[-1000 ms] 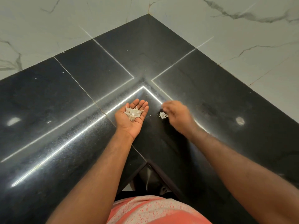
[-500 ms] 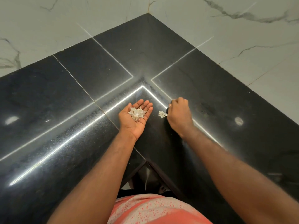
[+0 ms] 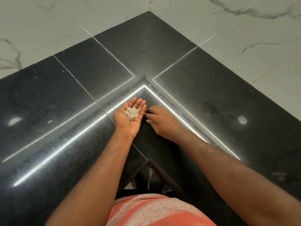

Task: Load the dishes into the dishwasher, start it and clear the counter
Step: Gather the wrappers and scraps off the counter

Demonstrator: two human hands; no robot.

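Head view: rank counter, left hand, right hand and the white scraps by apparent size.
1. black counter
2. left hand and right hand, about alike; not ranked
3. white scraps in the left palm

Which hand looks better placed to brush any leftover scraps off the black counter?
Right. The right hand lies palm-down on the counter, fingers free; the left hand lies palm-up, cradling white scraps.

Black polished stone bench (image 3: 84,95) fills an inside corner. White, grey-veined marble walls (image 3: 48,22) rise far left and right. Bright strip reflections (image 3: 65,145) cross the stone.
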